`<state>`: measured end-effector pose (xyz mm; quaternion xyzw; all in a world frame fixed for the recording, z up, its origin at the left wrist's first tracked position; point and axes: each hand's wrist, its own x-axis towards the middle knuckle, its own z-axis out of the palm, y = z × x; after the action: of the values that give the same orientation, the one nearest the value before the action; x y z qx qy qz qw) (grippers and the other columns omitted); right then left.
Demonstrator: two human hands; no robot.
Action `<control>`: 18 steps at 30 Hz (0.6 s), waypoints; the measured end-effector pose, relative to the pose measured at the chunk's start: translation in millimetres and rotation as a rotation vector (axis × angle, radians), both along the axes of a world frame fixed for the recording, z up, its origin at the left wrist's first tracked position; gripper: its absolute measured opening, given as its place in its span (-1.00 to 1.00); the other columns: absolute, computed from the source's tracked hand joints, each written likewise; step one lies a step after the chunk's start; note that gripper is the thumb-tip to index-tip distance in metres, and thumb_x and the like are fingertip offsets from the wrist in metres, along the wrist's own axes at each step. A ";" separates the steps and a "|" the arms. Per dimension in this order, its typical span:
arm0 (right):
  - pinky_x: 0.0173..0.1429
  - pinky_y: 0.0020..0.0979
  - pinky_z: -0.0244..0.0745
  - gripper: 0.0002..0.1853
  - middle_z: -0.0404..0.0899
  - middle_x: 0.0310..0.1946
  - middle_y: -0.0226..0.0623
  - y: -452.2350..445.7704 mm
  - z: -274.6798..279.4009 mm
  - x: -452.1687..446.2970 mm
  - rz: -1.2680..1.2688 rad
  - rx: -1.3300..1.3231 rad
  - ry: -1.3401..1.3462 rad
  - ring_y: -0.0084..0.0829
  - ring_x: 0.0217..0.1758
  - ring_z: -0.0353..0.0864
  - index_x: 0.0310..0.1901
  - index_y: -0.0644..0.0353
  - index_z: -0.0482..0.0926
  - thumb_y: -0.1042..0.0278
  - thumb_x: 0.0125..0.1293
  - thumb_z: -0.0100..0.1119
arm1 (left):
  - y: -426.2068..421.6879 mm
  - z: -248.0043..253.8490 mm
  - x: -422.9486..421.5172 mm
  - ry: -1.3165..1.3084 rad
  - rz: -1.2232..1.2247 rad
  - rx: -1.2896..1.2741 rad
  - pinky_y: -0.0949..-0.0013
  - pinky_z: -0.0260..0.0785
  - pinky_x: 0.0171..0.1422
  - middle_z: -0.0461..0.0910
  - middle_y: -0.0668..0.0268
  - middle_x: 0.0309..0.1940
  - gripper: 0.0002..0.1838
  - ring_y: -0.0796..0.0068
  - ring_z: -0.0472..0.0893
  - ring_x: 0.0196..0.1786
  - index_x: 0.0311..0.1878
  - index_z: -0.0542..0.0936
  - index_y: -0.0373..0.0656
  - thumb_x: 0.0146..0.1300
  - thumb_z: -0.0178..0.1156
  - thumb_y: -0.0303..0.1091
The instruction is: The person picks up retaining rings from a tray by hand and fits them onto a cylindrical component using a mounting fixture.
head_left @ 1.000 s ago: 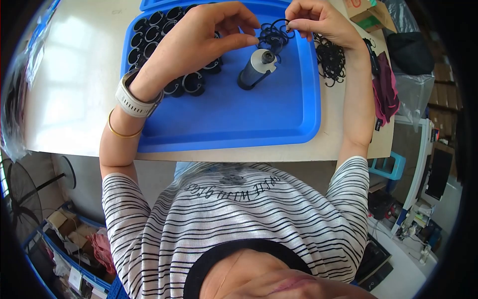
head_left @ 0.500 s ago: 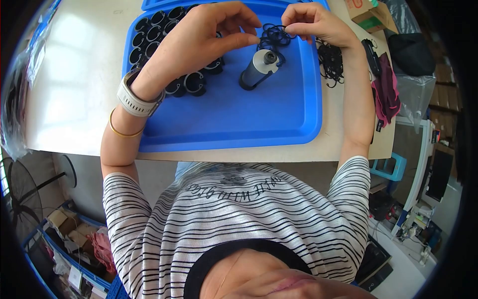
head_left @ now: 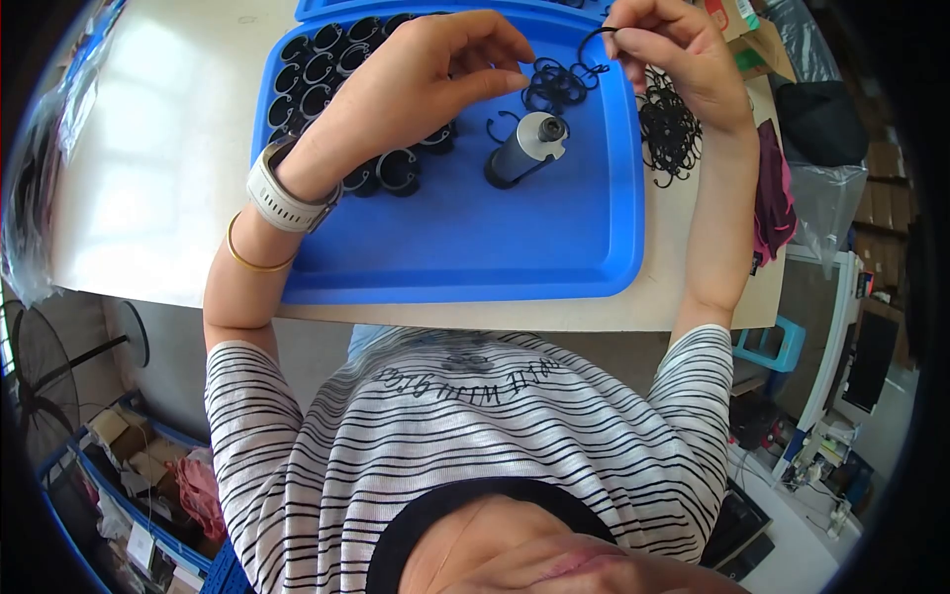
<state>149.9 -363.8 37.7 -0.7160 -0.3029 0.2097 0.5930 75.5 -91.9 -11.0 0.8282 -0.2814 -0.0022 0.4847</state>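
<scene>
A blue tray [head_left: 465, 282] lies on the table. My right hand [head_left: 678, 59], above its right edge, pinches a thin black ring [head_left: 586, 45]. Over the tray, my left hand [head_left: 460, 64] has its thumb and fingers apart with nothing between them. A metal cylinder [head_left: 526, 150] with a dark base leans slightly in the tray, below and right of my left hand. Behind it lies a pile of black rings [head_left: 556, 87], and one loose ring [head_left: 503, 126] is beside the cylinder. Black round parts with rings [head_left: 398, 171] fill the tray's left side, partly hidden by my left arm.
Another heap of black rings [head_left: 670, 129] lies on the table [head_left: 168, 148] right of the tray. Further right are an opened carton [head_left: 757, 45], a maroon cloth [head_left: 774, 198] and a black bag [head_left: 821, 124]. A fan [head_left: 45, 376] stands at lower left.
My right hand has moved right and lifted away from the ring pile, with a black ring in its fingers. My left hand stays spread. The view has shifted slightly.
</scene>
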 end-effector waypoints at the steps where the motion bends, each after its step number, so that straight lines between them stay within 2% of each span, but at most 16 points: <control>1: -0.37 -0.62 0.53 -0.88 0.66 -0.39 -0.43 -1.7 1.5 0.5 -0.008 0.032 0.016 -0.68 -0.47 0.61 -0.13 0.25 0.65 0.44 0.37 0.33 | 0.1 0.5 -0.2 0.000 0.000 -0.001 0.46 0.54 0.18 0.73 0.30 -0.05 -0.73 0.56 0.71 0.03 0.14 0.61 -0.26 0.45 0.28 -0.40; 3: -0.39 -0.64 0.49 -0.87 0.65 -0.41 -0.46 17.4 -31.4 38.4 0.643 0.707 -0.217 -0.70 -0.48 0.59 -0.12 0.24 0.65 0.42 0.38 0.34 | -1.0 0.8 -1.1 0.008 0.009 0.008 0.46 0.54 0.18 0.73 0.30 -0.05 -0.73 0.56 0.71 0.01 0.14 0.61 -0.25 0.44 0.29 -0.39; 5: -0.42 -0.66 0.42 -0.87 0.62 -0.42 -0.50 -10.3 -13.5 25.4 0.052 -0.269 0.041 -0.73 -0.51 0.53 -0.12 0.22 0.66 0.39 0.38 0.34 | -1.0 1.3 -1.7 -0.001 0.015 0.013 0.46 0.54 0.17 0.73 0.31 -0.06 -0.72 0.57 0.71 0.00 0.15 0.61 -0.25 0.44 0.28 -0.39; 7: -0.44 -0.67 0.36 -0.87 0.60 -0.43 -0.54 -5.5 -16.7 25.6 0.044 -0.300 0.106 -0.76 -0.52 0.48 -0.13 0.20 0.66 0.38 0.39 0.35 | -0.8 1.2 -1.0 -0.010 0.021 0.017 0.47 0.53 0.16 0.72 0.32 -0.06 -0.72 0.58 0.70 -0.02 0.16 0.60 -0.24 0.45 0.28 -0.40; 9: -0.44 -0.67 0.37 -0.88 0.61 -0.42 -0.54 2.1 -13.9 23.5 -0.014 -0.539 0.079 -0.76 -0.51 0.49 -0.14 0.20 0.65 0.37 0.39 0.35 | 0.2 1.1 -0.1 0.016 0.035 -0.113 0.48 0.53 0.15 0.69 0.30 -0.08 -0.72 0.52 0.69 -0.05 0.11 0.59 -0.24 0.37 0.32 -0.50; 10: -0.44 -0.67 0.38 -0.87 0.62 -0.42 -0.53 -2.9 -39.9 44.3 0.286 -0.133 -0.200 -0.75 -0.51 0.50 -0.14 0.20 0.65 0.37 0.40 0.35 | -1.0 11.0 -3.0 0.016 0.033 -0.114 0.48 0.53 0.15 0.69 0.30 -0.08 -0.72 0.52 0.69 -0.05 0.11 0.59 -0.24 0.37 0.32 -0.50; 11: -0.44 -0.66 0.39 -0.87 0.63 -0.42 -0.52 -7.8 -65.9 65.3 0.632 0.309 -0.389 -0.74 -0.51 0.52 -0.13 0.20 0.64 0.37 0.40 0.35 | -3.7 29.6 -9.4 0.120 0.094 -0.165 0.48 0.53 0.03 0.69 0.28 -0.16 -0.77 0.55 0.67 -0.12 0.05 0.60 -0.30 0.38 0.33 -0.48; 13: -0.43 -0.65 0.40 -0.87 0.64 -0.41 -0.49 -8.5 -33.2 38.2 0.066 -0.259 0.154 -0.73 -0.51 0.51 -0.14 0.21 0.63 0.37 0.39 0.34 | -1.6 37.7 -16.9 -0.139 0.096 -0.123 0.49 0.52 0.00 0.68 0.26 -0.18 -0.78 0.54 0.66 -0.15 0.00 0.59 -0.29 0.33 0.34 -0.52; 14: -0.43 -0.64 0.40 -0.87 0.65 -0.41 -0.48 -9.4 -35.4 41.1 0.072 -0.256 0.120 -0.73 -0.50 0.51 -0.14 0.21 0.62 0.38 0.39 0.33 | -0.6 41.6 -20.4 -0.270 0.109 -0.101 0.49 0.52 -0.02 0.67 0.25 -0.19 -0.78 0.54 0.66 -0.17 -0.02 0.58 -0.28 0.31 0.35 -0.55; 15: -0.43 -0.63 0.40 -0.88 0.64 -0.41 -0.48 -8.5 -39.6 43.3 0.048 -0.278 0.070 -0.73 -0.49 0.52 -0.14 0.22 0.62 0.38 0.40 0.33 | 4.4 42.6 -21.0 -0.516 0.056 0.007 0.46 0.52 0.10 0.66 0.22 -0.11 -0.68 0.44 0.66 -0.11 0.01 0.56 -0.22 0.21 0.41 -0.60; 16: -0.42 -0.63 0.41 -0.88 0.64 -0.41 -0.47 -7.1 -43.5 44.9 0.022 -0.301 0.022 -0.73 -0.48 0.52 -0.15 0.22 0.62 0.38 0.40 0.33 | 1.5 52.6 -34.8 -0.573 0.075 0.047 0.38 0.55 -0.06 0.63 0.12 -0.14 -0.64 0.32 0.65 -0.16 -0.14 0.50 -0.18 0.09 0.47 -0.65; 18: -0.42 -0.61 0.42 -0.87 0.62 -0.43 -0.47 -4.3 -41.6 42.6 0.043 -0.334 -0.083 -0.71 -0.47 0.53 -0.16 0.23 0.61 0.37 0.40 0.32 | 2.8 60.8 -64.8 -0.604 0.035 0.069 0.38 0.55 -0.07 0.63 0.12 -0.15 -0.64 0.32 0.64 -0.17 -0.14 0.50 -0.18 0.09 0.47 -0.64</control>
<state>192.5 -368.1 -3.9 -0.8061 -0.3032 0.2398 0.4480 10.7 -89.1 49.8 0.8121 -0.3982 0.2428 0.3508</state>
